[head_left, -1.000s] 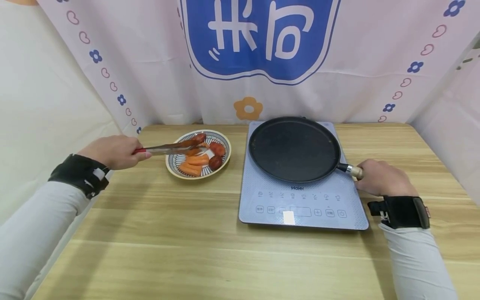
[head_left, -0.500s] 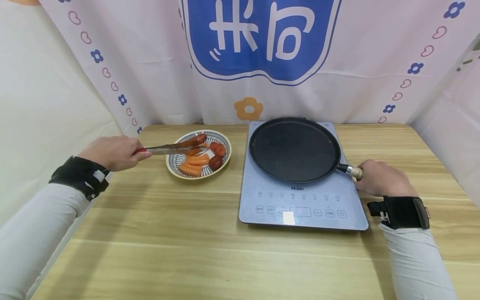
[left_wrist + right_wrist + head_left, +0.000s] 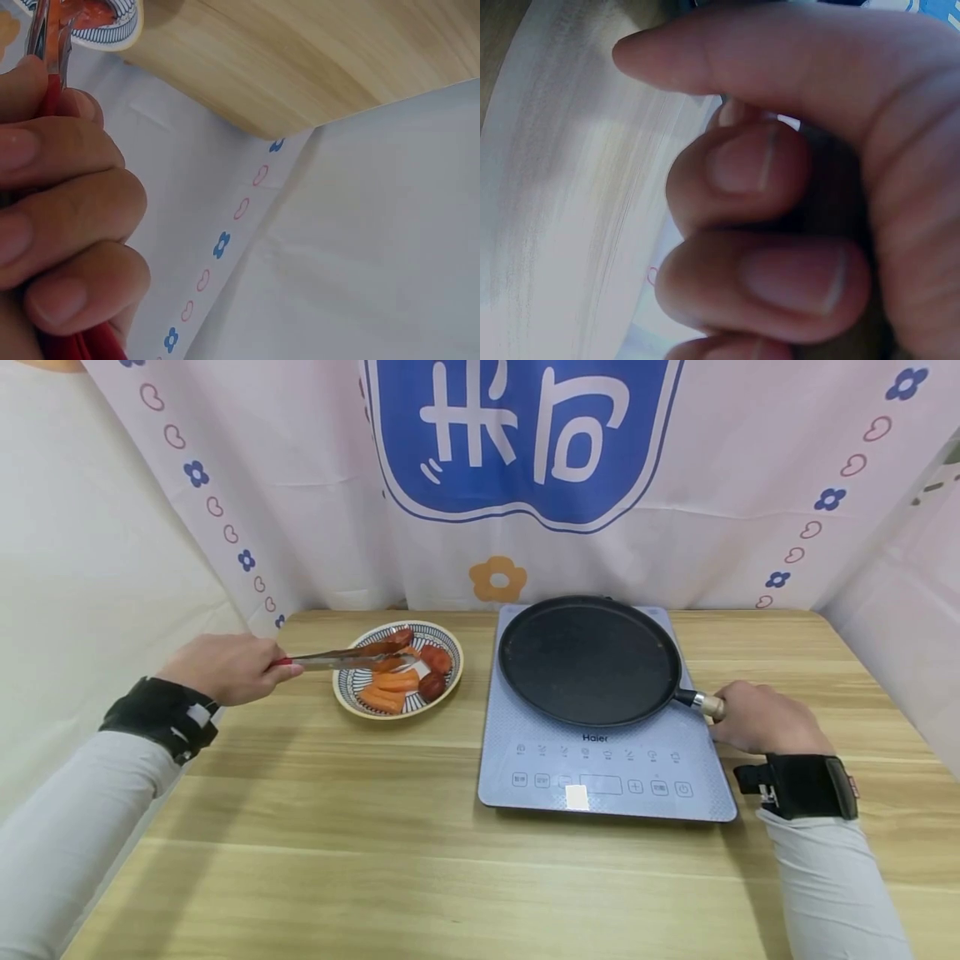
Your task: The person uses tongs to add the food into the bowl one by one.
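Observation:
My left hand (image 3: pixel 234 668) grips the red handle of metal tongs (image 3: pixel 322 660), fingers curled round it in the left wrist view. The tong tips reach over a patterned plate (image 3: pixel 341 693) and overlap the food there. On that plate lie orange sausage-like pieces (image 3: pixel 396 680) and several darker red pieces (image 3: pixel 432 686). My right hand (image 3: pixel 768 718) is wrapped round the wooden handle (image 3: pixel 708 703) of a flat black pan (image 3: pixel 590 660). In the right wrist view its curled fingers (image 3: pixel 765 281) hide most of the handle.
Under the pan is a pale blue induction cooktop (image 3: pixel 607 802) with a touch panel along its front. Both stand on a wooden table (image 3: pixel 360 860). A white printed cloth (image 3: pixel 315 527) hangs behind the table, and white sheets close off both sides.

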Available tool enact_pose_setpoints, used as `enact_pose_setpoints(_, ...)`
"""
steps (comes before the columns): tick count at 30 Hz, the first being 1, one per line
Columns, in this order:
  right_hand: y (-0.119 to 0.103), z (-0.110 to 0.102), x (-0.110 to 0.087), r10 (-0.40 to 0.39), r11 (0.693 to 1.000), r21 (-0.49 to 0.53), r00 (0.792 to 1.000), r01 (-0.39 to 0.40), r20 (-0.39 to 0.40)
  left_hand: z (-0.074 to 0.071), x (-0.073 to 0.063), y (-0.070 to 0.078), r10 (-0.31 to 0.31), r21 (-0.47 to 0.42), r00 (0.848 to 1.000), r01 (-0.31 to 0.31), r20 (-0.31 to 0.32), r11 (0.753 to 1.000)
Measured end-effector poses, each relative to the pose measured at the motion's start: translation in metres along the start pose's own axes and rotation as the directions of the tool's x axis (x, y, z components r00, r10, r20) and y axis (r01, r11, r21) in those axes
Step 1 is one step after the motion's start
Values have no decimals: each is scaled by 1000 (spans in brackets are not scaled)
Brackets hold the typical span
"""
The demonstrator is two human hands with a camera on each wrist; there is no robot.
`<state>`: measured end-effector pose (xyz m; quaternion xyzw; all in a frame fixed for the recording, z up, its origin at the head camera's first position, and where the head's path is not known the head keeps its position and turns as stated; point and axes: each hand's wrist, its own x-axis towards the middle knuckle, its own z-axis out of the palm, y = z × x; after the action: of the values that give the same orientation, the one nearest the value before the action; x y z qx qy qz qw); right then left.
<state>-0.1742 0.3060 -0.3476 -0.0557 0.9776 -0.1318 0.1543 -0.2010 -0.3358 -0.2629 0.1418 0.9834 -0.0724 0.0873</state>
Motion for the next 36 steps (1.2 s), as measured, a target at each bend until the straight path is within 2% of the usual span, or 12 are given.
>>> enact_pose_setpoints(8,0,0,0,-5,1000,-4,1000,5,-12,1,-1,-2,4,0,1000,-4,-16,1000)
enact_pose_setpoints(19,2,0,0,-16,1000,-6,999,16,-30,-3,-3,-4,-7,-15,1000,7,18,1000)
enact_pose_setpoints(36,1,1,-1,-6,1000,-1,1000,5,-16,-5,-4,-4,-12,-12,1000,12,15,1000)
